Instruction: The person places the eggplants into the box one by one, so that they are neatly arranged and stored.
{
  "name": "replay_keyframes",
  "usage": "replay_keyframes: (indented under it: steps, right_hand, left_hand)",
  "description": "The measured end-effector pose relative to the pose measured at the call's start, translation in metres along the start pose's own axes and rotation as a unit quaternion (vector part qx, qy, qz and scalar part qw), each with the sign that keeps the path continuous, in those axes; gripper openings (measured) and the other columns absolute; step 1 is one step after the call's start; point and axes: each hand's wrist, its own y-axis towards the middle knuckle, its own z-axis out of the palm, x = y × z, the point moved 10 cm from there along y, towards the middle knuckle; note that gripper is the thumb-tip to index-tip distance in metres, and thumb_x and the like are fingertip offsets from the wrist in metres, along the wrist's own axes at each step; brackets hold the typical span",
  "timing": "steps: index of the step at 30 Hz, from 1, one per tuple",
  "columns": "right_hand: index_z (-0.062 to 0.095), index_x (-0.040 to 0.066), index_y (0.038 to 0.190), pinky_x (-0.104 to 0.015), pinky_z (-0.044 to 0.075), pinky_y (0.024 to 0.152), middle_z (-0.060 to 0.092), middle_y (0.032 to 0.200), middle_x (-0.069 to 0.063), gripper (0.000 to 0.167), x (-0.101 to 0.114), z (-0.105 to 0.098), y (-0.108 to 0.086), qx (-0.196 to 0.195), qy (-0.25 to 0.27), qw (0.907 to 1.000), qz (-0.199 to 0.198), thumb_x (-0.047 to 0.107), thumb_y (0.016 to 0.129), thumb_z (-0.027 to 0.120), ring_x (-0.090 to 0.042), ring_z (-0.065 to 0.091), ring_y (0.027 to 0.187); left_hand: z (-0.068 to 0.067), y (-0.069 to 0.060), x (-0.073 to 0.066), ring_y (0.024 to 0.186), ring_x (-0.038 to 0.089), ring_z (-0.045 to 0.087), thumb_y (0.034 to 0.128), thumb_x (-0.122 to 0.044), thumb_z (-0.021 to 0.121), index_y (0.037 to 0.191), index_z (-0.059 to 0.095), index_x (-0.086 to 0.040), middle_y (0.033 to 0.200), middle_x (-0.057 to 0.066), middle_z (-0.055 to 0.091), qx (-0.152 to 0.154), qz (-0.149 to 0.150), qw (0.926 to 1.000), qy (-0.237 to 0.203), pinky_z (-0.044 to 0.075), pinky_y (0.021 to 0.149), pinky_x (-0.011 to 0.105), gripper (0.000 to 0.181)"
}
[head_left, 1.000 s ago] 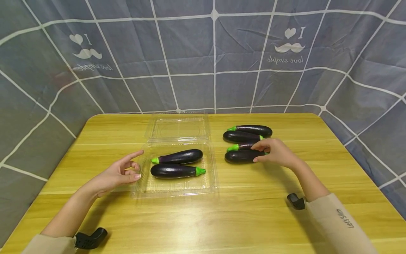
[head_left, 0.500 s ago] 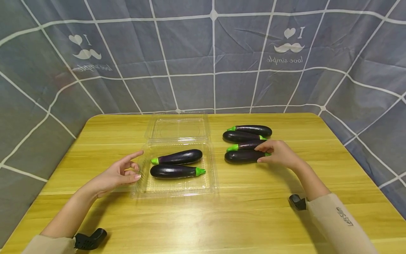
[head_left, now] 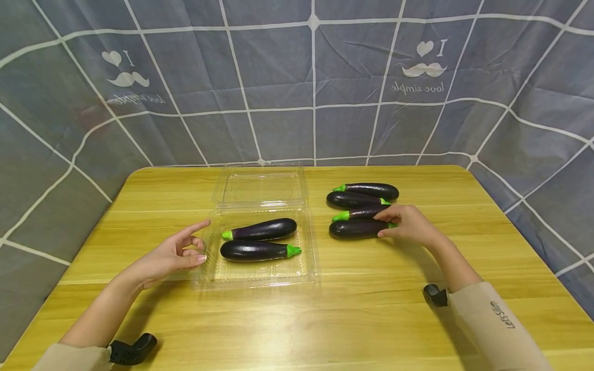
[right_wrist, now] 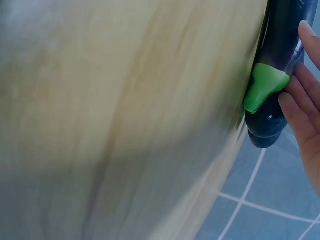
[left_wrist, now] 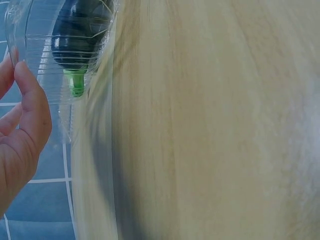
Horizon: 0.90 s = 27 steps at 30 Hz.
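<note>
You have six eggplants on the bench (head_left: 297, 330): two (head_left: 252, 250) lie side by side in the one clear box (head_left: 264, 273), its single lid (head_left: 262, 186) folded open behind. The other four sit in a row to the right. Your right hand (head_left: 406, 225) pinches the nearest of those, the front eggplant (head_left: 355, 230), near its stem. Your left hand (head_left: 167, 255) is loosely spread, fingertips at the box's left edge.
</note>
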Motion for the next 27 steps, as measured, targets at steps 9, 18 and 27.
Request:
replay_keyframes:
  steps: [9, 18, 27]
  right_hand:
    - [0.069, 0.000, 0.106, -0.042, 0.049, 0.081, 0.065, 0.098, -0.010, 0.036, 0.0007, 0.0029, -0.0011, 0.005, -0.009, 0.9999, 0.005, 0.013, 0.074, 0.079, -0.026, 0.058, 0.091]
    - [0.071, 0.002, 0.102, -0.033, 0.048, 0.072, 0.066, 0.096, -0.008, 0.032, 0.0064, 0.0052, -0.0004, 0.002, -0.039, 0.9989, -0.025, 0.010, 0.072, 0.080, -0.019, 0.056, 0.083]
    - [0.071, 0.004, 0.099, -0.027, 0.044, 0.066, 0.065, 0.092, -0.004, 0.030, 0.0086, 0.0080, 0.0013, 0.006, -0.046, 0.9983, -0.036, 0.007, 0.071, 0.080, -0.015, 0.050, 0.076]
  left_hand:
    - [0.0001, 0.0000, 0.0007, 0.078, 0.008, 0.050, 0.0890, 0.000, 0.059, 0.148, 0.010, 0.000, 0.097, 0.008, 0.040, 0.000, 0.000, 1.0000, -0.002, 0.049, 0.069, 0.023, 0.076]
    - [0.0004, -0.0002, 0.0008, 0.078, 0.008, 0.051, 0.0891, 0.001, 0.059, 0.148, 0.011, -0.002, 0.097, 0.008, 0.040, 0.002, 0.001, 1.0000, -0.007, 0.050, 0.069, 0.023, 0.076]
    - [0.0004, 0.0002, -0.0002, 0.077, 0.008, 0.050, 0.0889, 0.001, 0.059, 0.148, 0.010, 0.000, 0.098, 0.009, 0.040, -0.001, -0.001, 1.0000, -0.004, 0.050, 0.069, 0.023, 0.076]
